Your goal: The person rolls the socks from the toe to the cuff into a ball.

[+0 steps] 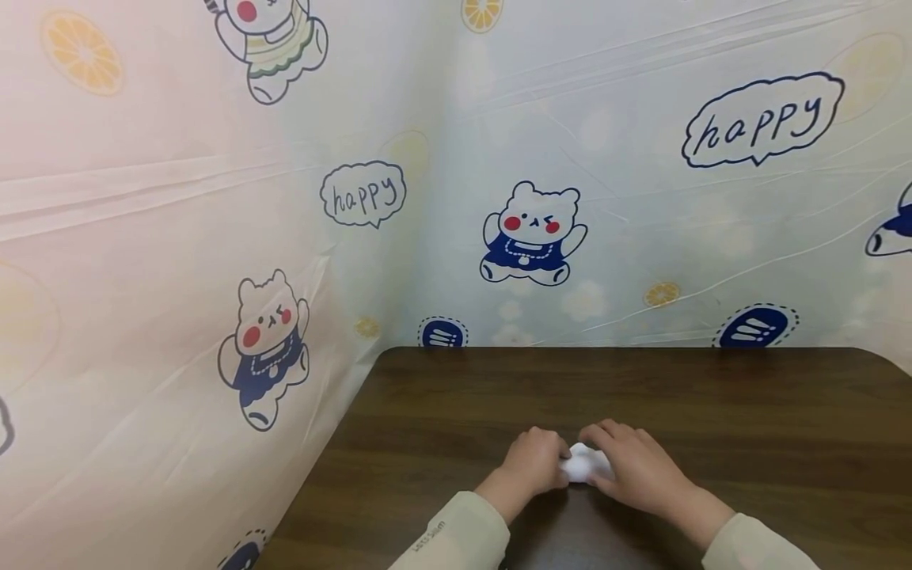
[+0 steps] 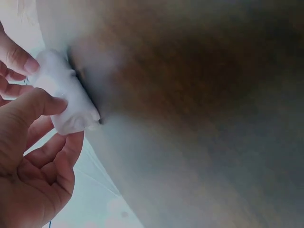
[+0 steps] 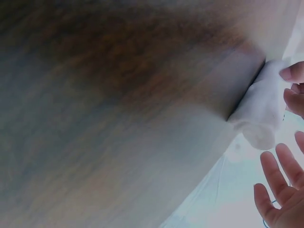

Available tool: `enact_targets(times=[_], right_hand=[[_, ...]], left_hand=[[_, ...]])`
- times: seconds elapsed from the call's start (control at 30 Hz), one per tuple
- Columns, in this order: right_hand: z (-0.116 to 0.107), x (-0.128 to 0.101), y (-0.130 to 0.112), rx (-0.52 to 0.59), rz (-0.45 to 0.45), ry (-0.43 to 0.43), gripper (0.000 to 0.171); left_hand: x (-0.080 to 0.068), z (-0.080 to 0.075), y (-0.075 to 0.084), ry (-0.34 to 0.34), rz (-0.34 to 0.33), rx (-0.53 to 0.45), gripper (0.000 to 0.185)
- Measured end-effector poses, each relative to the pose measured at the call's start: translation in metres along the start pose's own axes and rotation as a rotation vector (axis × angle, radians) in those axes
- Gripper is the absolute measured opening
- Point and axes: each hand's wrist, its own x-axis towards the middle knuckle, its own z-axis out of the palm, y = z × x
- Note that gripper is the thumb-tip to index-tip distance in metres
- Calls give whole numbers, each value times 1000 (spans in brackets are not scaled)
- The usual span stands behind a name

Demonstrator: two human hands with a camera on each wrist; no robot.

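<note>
Pinching the white roll (image 1: 580, 465) here with the left hand (image 1: 533, 463), nearer of the two, thumb against it. Lying just right of that palm, lengthwise from hand to hand. Fingers spread on the right hand (image 1: 641, 469); can't tell if touching. Resting on brown table (image 1: 427, 400), well short of printed sheeting (image 1: 627, 237) behind.

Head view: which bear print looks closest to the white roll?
The upright navy-clad bear beyond the table. It looks nearer the white roll than the tilted bear farther left, the yellow-clad bear higher up, or the partial print at right.
</note>
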Motion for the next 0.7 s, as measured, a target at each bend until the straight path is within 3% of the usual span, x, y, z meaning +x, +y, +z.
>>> enact_targets(times=[0.3,0.53,0.7], right_hand=[[0,0,0,0,-26,-4,47],[3,1,2,41,-6,-88,37],[6,2,6,63,-21,-62,32]], left_hand=[[2,-5,1,-46,-14,-43,22],[2,-4,0,-66,-17,-58,18],[1,-3,-1,-63,-12,-76,22]])
